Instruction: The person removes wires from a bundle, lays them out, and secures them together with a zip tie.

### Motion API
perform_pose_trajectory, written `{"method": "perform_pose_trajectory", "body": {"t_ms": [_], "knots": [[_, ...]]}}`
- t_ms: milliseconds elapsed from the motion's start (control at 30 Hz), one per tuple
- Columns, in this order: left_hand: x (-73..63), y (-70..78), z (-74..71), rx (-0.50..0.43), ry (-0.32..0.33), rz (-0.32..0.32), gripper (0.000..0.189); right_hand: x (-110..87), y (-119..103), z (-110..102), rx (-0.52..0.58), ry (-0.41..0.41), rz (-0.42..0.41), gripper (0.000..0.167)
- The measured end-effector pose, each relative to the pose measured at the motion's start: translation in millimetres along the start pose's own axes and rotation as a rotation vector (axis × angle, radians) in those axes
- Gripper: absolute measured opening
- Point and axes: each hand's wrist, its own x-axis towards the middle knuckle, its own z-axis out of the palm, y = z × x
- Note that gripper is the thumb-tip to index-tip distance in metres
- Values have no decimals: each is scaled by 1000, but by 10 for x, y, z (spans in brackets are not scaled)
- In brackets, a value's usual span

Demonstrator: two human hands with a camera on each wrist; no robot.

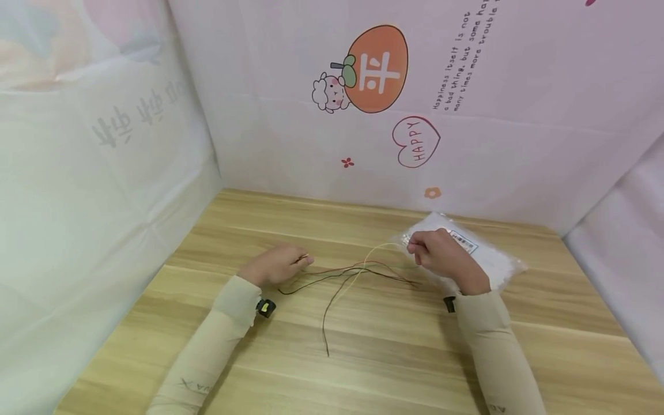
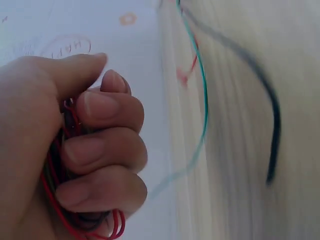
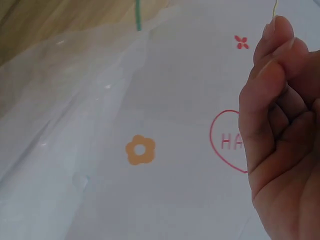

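Note:
My left hand (image 1: 277,266) holds a bundle of thin wires, its fingers curled round them. Red loops (image 2: 117,225) of that bundle poke out below the little finger in the left wrist view. From this hand, loose wire lengths spread rightward over the table: a green wire (image 2: 205,100), a black wire (image 2: 275,117) and a red one. A yellow wire (image 1: 373,249) arcs up from the spread to my right hand (image 1: 441,253). Thumb and fingertips there pinch its end, seen as a short yellow stub (image 3: 274,9) in the right wrist view.
A clear plastic bag (image 1: 495,262) with a barcode label (image 1: 463,242) lies under and behind my right hand. The wooden table (image 1: 394,357) meets a printed white cloth (image 1: 290,150) at the back, with cloth at both sides too.

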Motion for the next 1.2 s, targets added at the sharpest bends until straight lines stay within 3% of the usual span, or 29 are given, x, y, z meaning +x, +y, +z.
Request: {"method": "perform_pose_trajectory", "body": {"t_ms": [200,433,533,667,833,1033,1200], "knots": [[108,314,103,34,47,90,37,38,-145,-61,22,53,-50,25],[413,707,255,19,174,196,28,88,-286,-66,33,98,-94,23],[485,788,321,33,196,235,26,88,-293,-55,33,113,-103,22],[511,745,322,61,180,261,25,78,-246,-91,25,140,-128,22],[503,640,254,111,149,274,23,114,-144,-35,-5,113,-166,21],[425,560,225,116,44,285,27,133,-101,65,-2,107,-185,23],[303,411,131,95,9,264,29,80,-68,62,-3,108,-152,20]]}}
